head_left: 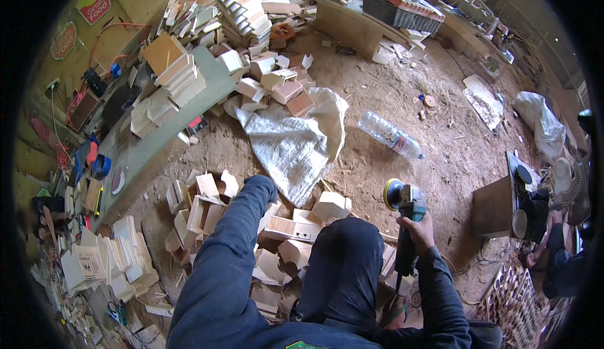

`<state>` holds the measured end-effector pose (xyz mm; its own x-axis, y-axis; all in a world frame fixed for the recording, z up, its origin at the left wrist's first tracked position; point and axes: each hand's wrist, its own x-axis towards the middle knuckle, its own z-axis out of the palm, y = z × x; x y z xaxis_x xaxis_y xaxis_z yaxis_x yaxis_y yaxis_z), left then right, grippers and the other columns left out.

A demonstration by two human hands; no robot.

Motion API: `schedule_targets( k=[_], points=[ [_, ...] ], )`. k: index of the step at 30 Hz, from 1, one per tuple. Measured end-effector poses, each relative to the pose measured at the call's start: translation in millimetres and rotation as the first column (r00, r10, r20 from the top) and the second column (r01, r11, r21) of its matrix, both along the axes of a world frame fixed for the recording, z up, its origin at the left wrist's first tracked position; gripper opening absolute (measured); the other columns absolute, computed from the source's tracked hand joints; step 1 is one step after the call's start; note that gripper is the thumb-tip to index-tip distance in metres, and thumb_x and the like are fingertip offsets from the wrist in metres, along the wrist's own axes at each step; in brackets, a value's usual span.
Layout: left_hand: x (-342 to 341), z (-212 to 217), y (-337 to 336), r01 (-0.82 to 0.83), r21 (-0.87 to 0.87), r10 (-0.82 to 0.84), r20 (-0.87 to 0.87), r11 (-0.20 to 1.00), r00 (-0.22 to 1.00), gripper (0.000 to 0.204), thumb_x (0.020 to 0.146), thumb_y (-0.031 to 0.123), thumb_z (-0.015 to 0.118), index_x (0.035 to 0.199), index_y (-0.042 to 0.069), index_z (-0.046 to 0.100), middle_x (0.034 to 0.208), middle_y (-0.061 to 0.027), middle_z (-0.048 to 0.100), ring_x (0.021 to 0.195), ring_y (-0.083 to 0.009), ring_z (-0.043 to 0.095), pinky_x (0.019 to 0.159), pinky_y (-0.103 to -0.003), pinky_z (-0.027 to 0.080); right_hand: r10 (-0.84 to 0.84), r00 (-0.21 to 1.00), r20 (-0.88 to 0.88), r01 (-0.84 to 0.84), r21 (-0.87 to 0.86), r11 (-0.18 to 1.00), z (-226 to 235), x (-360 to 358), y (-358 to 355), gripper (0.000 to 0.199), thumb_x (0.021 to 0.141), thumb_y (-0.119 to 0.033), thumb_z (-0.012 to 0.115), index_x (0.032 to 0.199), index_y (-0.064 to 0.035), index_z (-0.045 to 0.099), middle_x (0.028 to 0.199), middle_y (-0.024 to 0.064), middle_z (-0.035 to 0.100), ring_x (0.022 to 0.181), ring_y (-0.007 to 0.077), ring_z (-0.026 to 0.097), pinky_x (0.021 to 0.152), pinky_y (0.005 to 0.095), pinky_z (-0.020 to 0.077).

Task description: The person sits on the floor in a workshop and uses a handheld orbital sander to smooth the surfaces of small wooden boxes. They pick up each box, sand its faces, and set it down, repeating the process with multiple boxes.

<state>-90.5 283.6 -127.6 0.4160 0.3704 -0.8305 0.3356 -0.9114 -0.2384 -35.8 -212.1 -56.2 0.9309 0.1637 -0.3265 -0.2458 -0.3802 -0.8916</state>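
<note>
My right hand (pixel 418 232) is wrapped around the body of an angle grinder (pixel 412 204), held upright beside my right knee. Its round, yellow-edged disc pad (pixel 394 194) points left, and a cord hangs from its lower end. My left sleeve (pixel 233 242) reaches forward over a heap of small pale wooden boxes (pixel 204 207); the left hand itself is hidden. More such boxes (pixel 296 230) lie between my legs, some tipped on their sides. A white woven sack (pixel 289 144) is spread in front, with several wooden boxes (pixel 286 84) on its far end.
A plastic bottle (pixel 391 135) lies on the dirt floor ahead. A long green board (pixel 182 119) bearing stacked wooden pieces runs along the left. Wooden parts (pixel 110 258) pile at lower left. At right sit a brown box (pixel 494 204), a fan (pixel 563 176) and another person's arm (pixel 553 242).
</note>
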Motion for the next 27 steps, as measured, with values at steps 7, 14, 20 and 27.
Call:
schedule_targets(
  k=[7, 14, 20, 27],
  points=[
    [-37, 91, -20, 0.092, -0.269, -0.106, -0.038, 0.959, 0.994, 0.111, 0.059, 0.09, 0.078, 0.134, 0.008, 0.072, 0.143, -0.0185, 0.066, 0.13, -0.0349, 0.064, 0.111, -0.041, 0.048, -0.066, 0.997, 0.028, 0.066, 0.02, 0.998, -12, 4, 4, 0.048, 0.07, -0.017, 0.086, 0.112, -0.002, 0.067, 0.1, 0.006, 0.073, 0.087, 0.0175, 0.069, 0.081, 0.0331, 0.0548],
    [-45, 145, 3, 0.238, -0.259, -0.1, 0.451, 0.936, 0.887, 0.079, 0.067, 0.066, 0.086, 0.118, 0.006, 0.077, 0.124, -0.018, 0.074, 0.109, -0.0335, 0.072, 0.096, -0.041, 0.057, -0.111, 0.993, 0.04, 0.103, 0.165, 0.981, -14, -15, -11, 0.04, 0.073, -0.012, 0.082, 0.109, -0.0039, 0.067, 0.096, 0.0016, 0.069, 0.083, 0.015, 0.064, 0.077, 0.0318, 0.0521],
    [14, 172, -46, 0.247, -0.921, 0.945, 0.323, 0.3, 0.055, 0.034, 0.096, 0.038, 0.078, 0.116, 0.015, 0.064, 0.099, 0.0023, 0.069, 0.087, -0.0125, 0.069, 0.068, -0.028, 0.057, -0.218, 0.971, 0.095, 0.194, 0.214, 0.957, -2, -15, -15, 0.036, 0.076, -0.014, 0.08, 0.108, -0.0045, 0.068, 0.095, 0.0021, 0.069, 0.083, 0.0148, 0.063, 0.075, 0.0319, 0.0515],
    [116, 170, -209, -0.005, -0.935, 0.934, -0.355, -0.355, 0.039, 0.103, 0.083, 0.096, 0.045, 0.147, 0.015, 0.058, 0.135, -0.0174, 0.067, 0.119, -0.0394, 0.067, 0.091, -0.056, 0.063, -0.249, 0.949, 0.195, 0.174, 0.336, 0.926, 53, -4, -28, 0.051, 0.074, -0.017, 0.087, 0.119, -0.0049, 0.064, 0.105, 0.0049, 0.069, 0.089, 0.0154, 0.065, 0.08, 0.032, 0.0541]
  ],
)
